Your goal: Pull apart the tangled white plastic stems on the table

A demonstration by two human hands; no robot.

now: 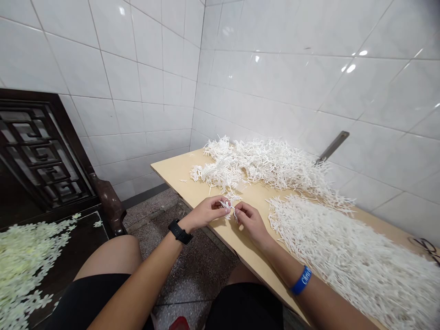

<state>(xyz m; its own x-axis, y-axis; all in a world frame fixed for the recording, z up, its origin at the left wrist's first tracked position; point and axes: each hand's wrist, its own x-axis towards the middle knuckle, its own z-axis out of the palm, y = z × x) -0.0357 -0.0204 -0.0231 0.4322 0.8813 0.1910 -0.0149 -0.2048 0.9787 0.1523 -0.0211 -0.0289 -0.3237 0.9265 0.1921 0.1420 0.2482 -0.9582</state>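
My left hand [215,210], with a black watch on its wrist, is closed on a small tuft of thin white branched strands [226,205] above the table's near edge. Just to its right, my right hand [248,220] pinches white strands between thumb and fingertips. Whether both hands grip the same piece cannot be told. Beyond them lies a tangled heap of white branched strands [264,160]. Right of my right hand spreads a flatter pile of short white strands [343,247].
The pale wooden table [175,167] meets a tiled wall [275,91]. A metal bracket [332,147] juts above the heap, and black-handled scissors [426,247] lie far right. On the left, a dark carved bench [51,151] bears many pale green flower shapes [24,261].
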